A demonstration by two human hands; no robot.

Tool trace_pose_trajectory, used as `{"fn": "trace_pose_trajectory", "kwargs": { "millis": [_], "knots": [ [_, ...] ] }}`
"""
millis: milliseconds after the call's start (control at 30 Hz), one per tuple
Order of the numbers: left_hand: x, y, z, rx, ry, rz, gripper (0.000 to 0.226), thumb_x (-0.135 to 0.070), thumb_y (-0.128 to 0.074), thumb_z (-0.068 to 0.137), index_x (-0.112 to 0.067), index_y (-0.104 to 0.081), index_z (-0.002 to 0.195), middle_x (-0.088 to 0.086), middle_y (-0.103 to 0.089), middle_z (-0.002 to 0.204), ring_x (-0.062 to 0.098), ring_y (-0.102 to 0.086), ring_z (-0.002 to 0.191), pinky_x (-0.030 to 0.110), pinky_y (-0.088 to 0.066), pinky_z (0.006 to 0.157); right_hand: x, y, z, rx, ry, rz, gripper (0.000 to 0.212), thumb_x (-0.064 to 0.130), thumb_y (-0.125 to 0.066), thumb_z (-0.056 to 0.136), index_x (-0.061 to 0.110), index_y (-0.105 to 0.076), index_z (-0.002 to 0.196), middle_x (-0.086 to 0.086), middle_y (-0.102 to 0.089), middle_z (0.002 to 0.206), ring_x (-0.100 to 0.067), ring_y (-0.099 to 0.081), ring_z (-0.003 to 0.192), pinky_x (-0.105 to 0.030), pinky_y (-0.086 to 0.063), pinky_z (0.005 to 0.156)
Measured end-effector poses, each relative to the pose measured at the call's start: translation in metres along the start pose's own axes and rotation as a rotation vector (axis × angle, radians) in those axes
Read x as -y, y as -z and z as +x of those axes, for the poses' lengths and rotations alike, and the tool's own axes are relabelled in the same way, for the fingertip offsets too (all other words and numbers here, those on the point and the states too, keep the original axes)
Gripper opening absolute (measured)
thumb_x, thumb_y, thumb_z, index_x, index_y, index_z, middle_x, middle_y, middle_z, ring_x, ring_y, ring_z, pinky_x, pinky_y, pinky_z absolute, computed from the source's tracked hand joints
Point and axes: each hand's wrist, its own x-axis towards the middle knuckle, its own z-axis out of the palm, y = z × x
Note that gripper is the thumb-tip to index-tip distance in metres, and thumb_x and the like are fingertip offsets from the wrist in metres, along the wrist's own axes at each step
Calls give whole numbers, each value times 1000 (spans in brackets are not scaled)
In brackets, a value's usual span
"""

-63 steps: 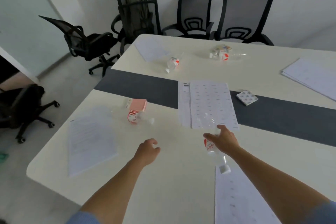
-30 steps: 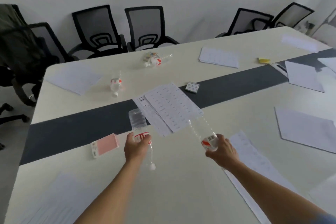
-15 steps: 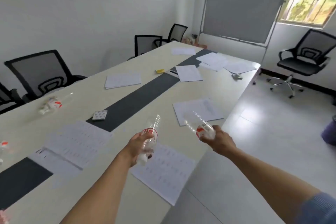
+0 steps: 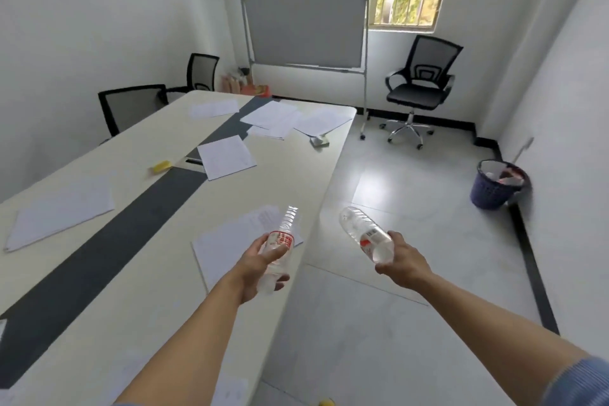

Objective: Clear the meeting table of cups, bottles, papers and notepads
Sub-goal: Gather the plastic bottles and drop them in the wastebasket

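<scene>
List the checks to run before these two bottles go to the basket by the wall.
1. Left hand grips the left bottle: ok.
2. Right hand grips the right bottle: ok.
3. Basket in view, standing on the floor beside the right wall: ok.
4. Room left in the basket: cannot tell; it already holds rubbish.
5. Bottle caps on: cannot tell; too blurred.
6. Table cleared: not ok; papers lie on it.
</scene>
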Motion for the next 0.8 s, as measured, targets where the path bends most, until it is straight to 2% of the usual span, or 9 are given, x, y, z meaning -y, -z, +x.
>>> {"fn": "trace_pose_trajectory", "kwargs": {
  "millis": [100,200,300,367,500,567,700,800],
  "knots": [
    [-33,-34,72,66,22,68,53,-20,-68,89,-30,-45,135,18,-61,108,30,-58,67,28,-50,50,-26,36,51,-17,-80,30,87,33,-74,71,27,-27,144,-9,-63,120,-29,-65,91,-37,-55,78],
    [-70,-76,136,169,40,152,68,-2,-70,81,-27,-42,138,18,-58,108,29,-55,67,31,-50,54,-54,78,94,-57,-171,66,86,32,-73,70,29,-27,144,-8,-63,115,-28,-68,85,-41,-58,79],
    [-112,-135,198,251,46,291,85,3,-62,67,-26,-38,142,16,-58,108,28,-55,67,32,-50,58,-87,125,132,-129,-249,56,86,31,-72,71,30,-26,145,-7,-64,114,-27,-66,85,-36,-56,75],
    [-132,-181,240,313,85,377,88,5,-57,67,-31,-36,145,17,-57,111,28,-55,66,32,-50,57,-116,152,156,-166,-302,54,87,29,-71,73,29,-25,146,-8,-62,116,-27,-62,87,-32,-51,69],
    [-155,-277,333,365,89,484,88,7,-54,73,-33,-31,148,20,-58,118,27,-55,63,32,-51,55,-183,198,207,-216,-404,106,87,23,-71,75,31,-24,148,-8,-59,118,-25,-61,89,-30,-47,67],
    [-163,-323,374,389,91,538,87,6,-56,75,-30,-29,150,19,-54,126,29,-56,69,33,-53,57,-217,220,234,-229,-454,131,85,22,-71,75,30,-26,147,-7,-59,118,-24,-60,88,-30,-48,67],
    [-183,-429,465,461,115,610,81,10,-59,80,-23,-33,149,17,-46,137,32,-56,85,38,-57,67,-297,277,306,-258,-575,208,78,26,-68,76,30,-29,143,-2,-61,101,-19,-61,78,-29,-50,62],
    [-205,-502,525,489,147,643,74,10,-61,84,-20,-38,148,18,-44,139,33,-57,89,39,-60,73,-343,329,361,-242,-633,218,82,28,-68,77,27,-25,147,-4,-62,105,-22,-65,82,-34,-56,73]
  ]
}}
